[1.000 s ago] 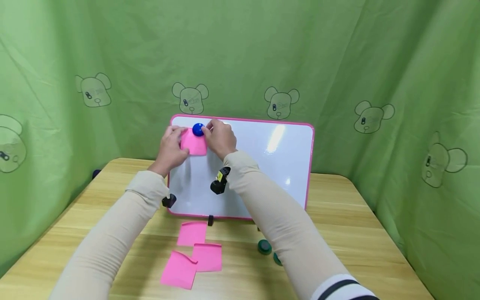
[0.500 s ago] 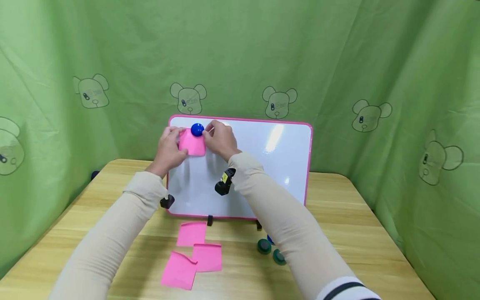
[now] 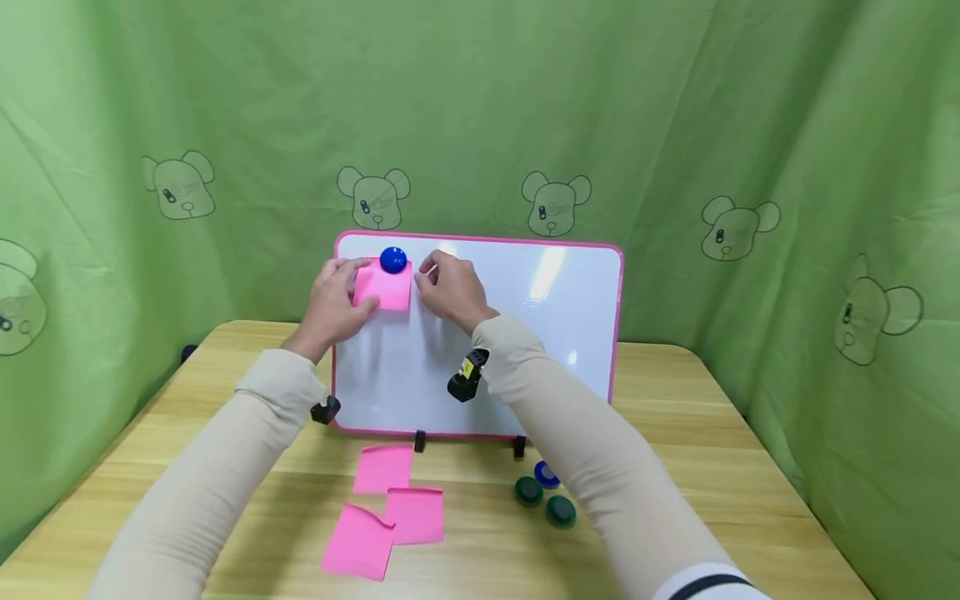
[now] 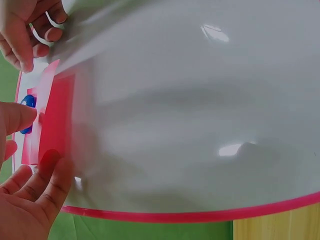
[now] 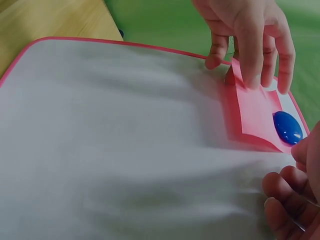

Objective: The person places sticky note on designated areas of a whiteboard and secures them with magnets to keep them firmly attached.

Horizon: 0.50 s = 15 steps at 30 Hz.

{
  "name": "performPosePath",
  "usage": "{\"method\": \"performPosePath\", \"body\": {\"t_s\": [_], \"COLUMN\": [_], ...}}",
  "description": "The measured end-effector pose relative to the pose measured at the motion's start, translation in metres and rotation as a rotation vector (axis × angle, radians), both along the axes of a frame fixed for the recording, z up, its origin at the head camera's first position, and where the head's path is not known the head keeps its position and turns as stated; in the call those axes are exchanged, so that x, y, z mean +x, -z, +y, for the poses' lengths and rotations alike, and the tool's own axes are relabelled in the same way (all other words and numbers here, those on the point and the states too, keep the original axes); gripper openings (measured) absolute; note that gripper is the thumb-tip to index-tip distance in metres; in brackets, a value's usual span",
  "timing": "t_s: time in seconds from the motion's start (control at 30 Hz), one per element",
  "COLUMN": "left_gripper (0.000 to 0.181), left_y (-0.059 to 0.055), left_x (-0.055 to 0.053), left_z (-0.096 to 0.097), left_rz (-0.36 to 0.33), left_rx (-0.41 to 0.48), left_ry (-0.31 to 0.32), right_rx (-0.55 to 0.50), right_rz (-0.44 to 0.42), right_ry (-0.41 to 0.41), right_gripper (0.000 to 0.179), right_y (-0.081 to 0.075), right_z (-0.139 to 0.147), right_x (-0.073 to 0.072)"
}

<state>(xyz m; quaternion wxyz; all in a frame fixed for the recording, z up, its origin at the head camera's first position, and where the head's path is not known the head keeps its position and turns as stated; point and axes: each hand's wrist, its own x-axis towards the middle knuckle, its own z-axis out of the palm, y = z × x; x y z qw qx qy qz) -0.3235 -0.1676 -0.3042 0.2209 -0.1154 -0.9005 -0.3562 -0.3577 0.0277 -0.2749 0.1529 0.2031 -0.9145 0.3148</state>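
Observation:
A whiteboard (image 3: 480, 367) with a pink frame stands upright on the table. A pink sticky note (image 3: 384, 287) lies at its upper left, under a round blue magnet (image 3: 393, 260) at the note's top. My left hand (image 3: 333, 302) holds the note by its left side, thumb in front and fingers at and behind the edge. In the right wrist view, the note's lower part (image 5: 255, 115) bends away from the board. Just right of the note is my right hand (image 3: 452, 287), fingers loosely bent and holding nothing, apart from the magnet.
Three pink sticky notes (image 3: 415, 517) with curled top edges lie on the wooden table (image 3: 675, 467) before the board. Two green magnets (image 3: 561, 512) and a blue one (image 3: 547, 474) lie near my right forearm. Black feet (image 3: 420, 441) support the board; a green curtain (image 3: 480, 100) hangs behind.
My right hand has let go of the blue magnet and drawn back right and slightly down. The magnet stays on the note. My left hand keeps its hold.

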Motion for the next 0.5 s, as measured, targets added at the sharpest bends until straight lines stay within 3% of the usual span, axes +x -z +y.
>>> {"method": "performPosePath", "body": {"t_s": [0.3, 0.5], "left_gripper": [0.064, 0.068], "left_y": [0.000, 0.001], "left_x": [0.011, 0.023], "left_z": [-0.004, -0.005], "left_rz": [-0.009, -0.046], "left_rx": [-0.064, -0.051], "left_ry": [0.019, 0.027], "right_rx": [0.015, 0.005], "right_rz": [-0.007, 0.000], "right_ry": [0.004, 0.014], "right_gripper": [0.016, 0.015], "right_y": [0.002, 0.009], "right_z": [0.019, 0.035], "right_x": [0.004, 0.009]}}
